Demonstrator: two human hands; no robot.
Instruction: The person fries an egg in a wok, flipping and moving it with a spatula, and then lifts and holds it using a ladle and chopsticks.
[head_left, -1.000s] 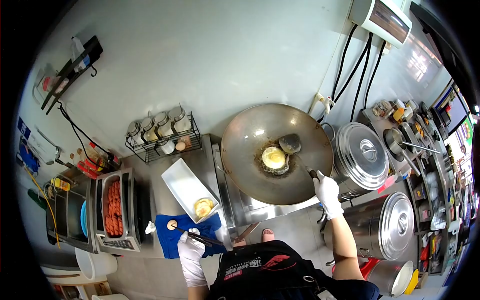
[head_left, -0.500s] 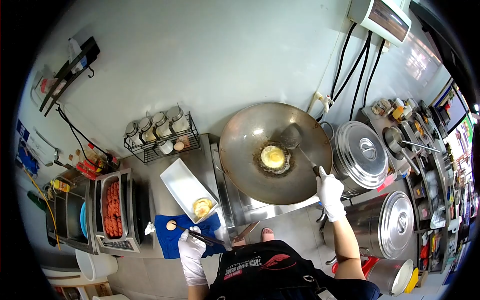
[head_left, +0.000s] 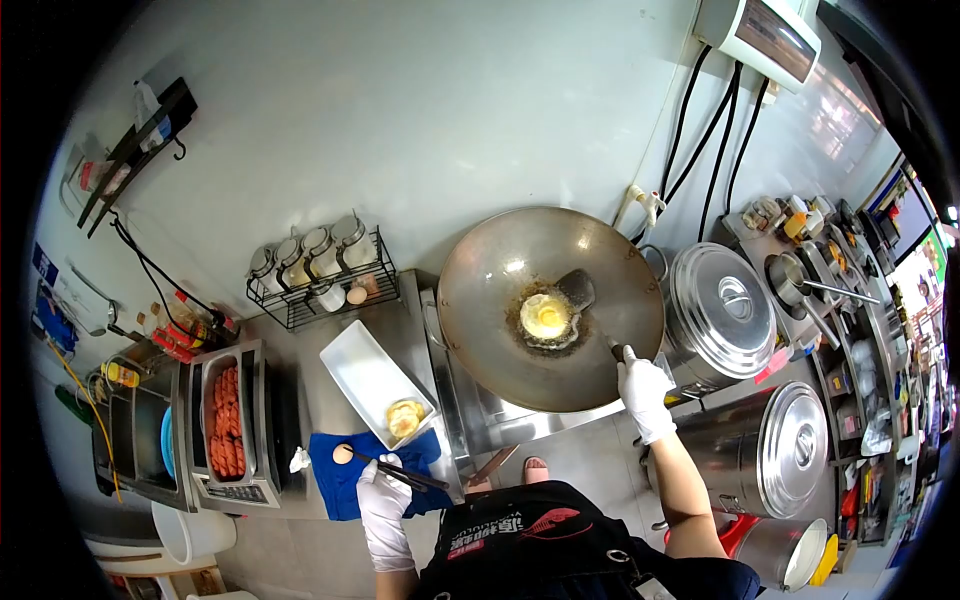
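A white-gloved right hand, my right hand (head_left: 646,396), is closed around the handle of a spatula (head_left: 576,289) at the near right rim of the wok (head_left: 480,350). The spatula's dark blade lies against the right edge of a frying egg (head_left: 547,316), yolk up, in the wok's bottom. At the lower left, my left hand (head_left: 382,490), also gloved, is closed on dark tongs (head_left: 415,476) above a blue cloth (head_left: 333,490). A whole brown egg (head_left: 343,453) sits on the cloth by their left end. Fried egg (head_left: 404,418) lies in the white tray (head_left: 350,352).
Lidded steel pots (head_left: 725,305) stand right of the wok. A wire rack (head_left: 300,308) with several jars is against the wall. Farther left is a steel container of red-brown pieces (head_left: 226,420). Shelves (head_left: 850,400) with kitchenware line the right side.
My right hand has shifted slightly left and down, and the spatula blade has moved down and left against the frying egg's edge. My left hand has hardly moved.
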